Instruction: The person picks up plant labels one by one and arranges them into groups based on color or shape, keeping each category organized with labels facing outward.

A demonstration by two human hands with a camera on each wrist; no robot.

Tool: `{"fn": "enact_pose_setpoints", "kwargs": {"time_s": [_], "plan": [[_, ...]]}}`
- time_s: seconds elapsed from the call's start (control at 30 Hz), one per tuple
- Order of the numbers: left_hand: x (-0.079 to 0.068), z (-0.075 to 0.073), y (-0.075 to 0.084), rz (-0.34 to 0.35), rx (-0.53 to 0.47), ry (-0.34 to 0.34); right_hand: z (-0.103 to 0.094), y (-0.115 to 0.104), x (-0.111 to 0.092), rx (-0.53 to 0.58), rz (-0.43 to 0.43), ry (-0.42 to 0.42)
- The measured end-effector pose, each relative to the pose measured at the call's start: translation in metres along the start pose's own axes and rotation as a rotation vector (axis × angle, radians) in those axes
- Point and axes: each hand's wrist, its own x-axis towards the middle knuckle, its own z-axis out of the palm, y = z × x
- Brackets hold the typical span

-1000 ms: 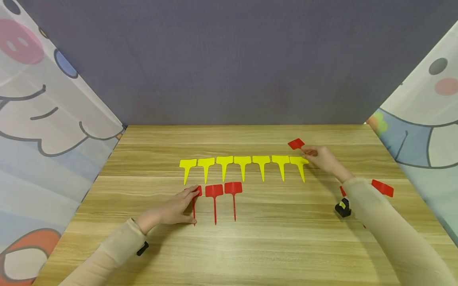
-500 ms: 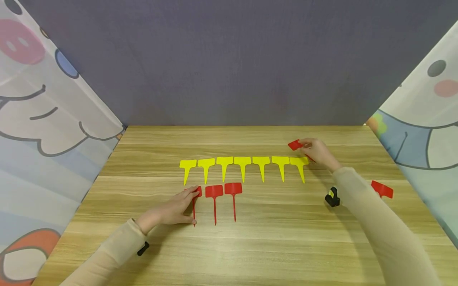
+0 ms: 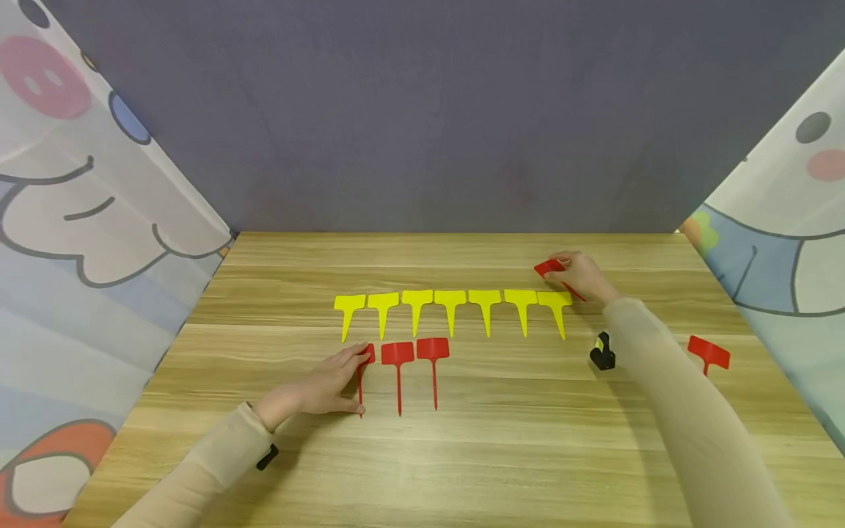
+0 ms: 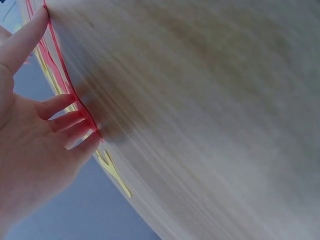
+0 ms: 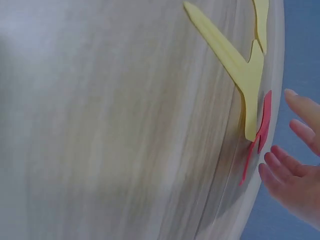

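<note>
Several yellow T-shaped plant labels (image 3: 451,298) form a row across the table. Below its left end lie red plant labels with thin stems, one in the middle (image 3: 397,353) and one to its right (image 3: 432,348). My left hand (image 3: 323,385) rests on the leftmost red label (image 3: 370,354), fingertips on its plate and thumb at the stem's tip. My right hand (image 3: 584,275) is at another red label (image 3: 546,269), which lies tilted behind the row's right end. In the right wrist view, the fingers (image 5: 282,165) are spread beside that label (image 5: 266,117), not closed round it.
One more red label (image 3: 709,352) lies at the far right, its stem partly hidden by the right sleeve. Small black devices sit at the right cuff (image 3: 602,353) and the left cuff (image 3: 267,456). A grey panel (image 3: 455,125) stands behind the wooden table (image 3: 502,455), with printed curtains either side.
My right hand has shifted slightly back and left, from the red label's stem to its plate. The right sleeve has swung left, uncovering more of the far-right label. My left hand stays put.
</note>
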Motion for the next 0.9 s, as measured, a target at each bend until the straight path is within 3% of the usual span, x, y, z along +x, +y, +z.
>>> {"fn": "enact_pose_setpoints", "kwargs": {"time_s": [0.4, 0.73, 0.9], "plan": [[0.001, 0.0, 0.003, 0.0, -0.016, 0.0, -0.002, -0.003, 0.005, -0.066, 0.14, -0.075], [0.001, 0.001, 0.001, -0.007, -0.019, 0.006, 0.002, 0.019, 0.017, -0.015, 0.019, -0.005], [0.001, 0.002, -0.001, -0.009, -0.018, 0.007, 0.005, 0.0, 0.013, -0.054, 0.087, -0.024]]}}
